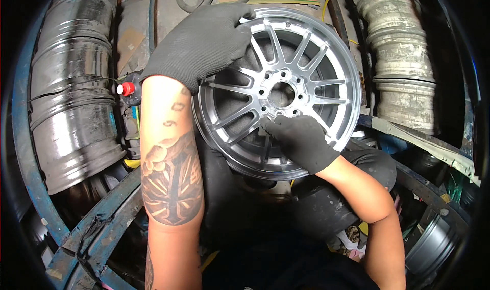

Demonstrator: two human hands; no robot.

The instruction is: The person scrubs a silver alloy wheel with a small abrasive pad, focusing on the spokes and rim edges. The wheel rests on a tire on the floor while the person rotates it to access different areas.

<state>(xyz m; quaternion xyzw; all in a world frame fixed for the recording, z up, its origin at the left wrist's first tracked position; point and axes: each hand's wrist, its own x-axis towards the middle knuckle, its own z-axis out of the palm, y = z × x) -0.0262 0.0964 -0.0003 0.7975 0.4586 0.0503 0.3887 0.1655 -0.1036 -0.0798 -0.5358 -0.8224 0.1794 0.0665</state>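
A silver alloy wheel rim (332, 68) with split spokes lies tilted in front of me, over my knees. In a dark grey knit glove, my left hand (204, 45) grips its upper left edge, fingers curled over the lip. My right hand (303, 142), gloved the same, rests over the lower spokes just below the hub hole. Its fingers are closed and pressed against the spoke beside the lug holes. A small greyish piece shows at the fingertips, too hidden to name.
Stacked, worn metal rims (76, 111) line the left side, and more scuffed rims (403, 60) stand at the right. Blue metal frame bars (97, 228) cross on the lower left. A dark bottle with a red cap (126, 89) sits beside my left forearm. Another silver rim (431, 246) lies lower right.
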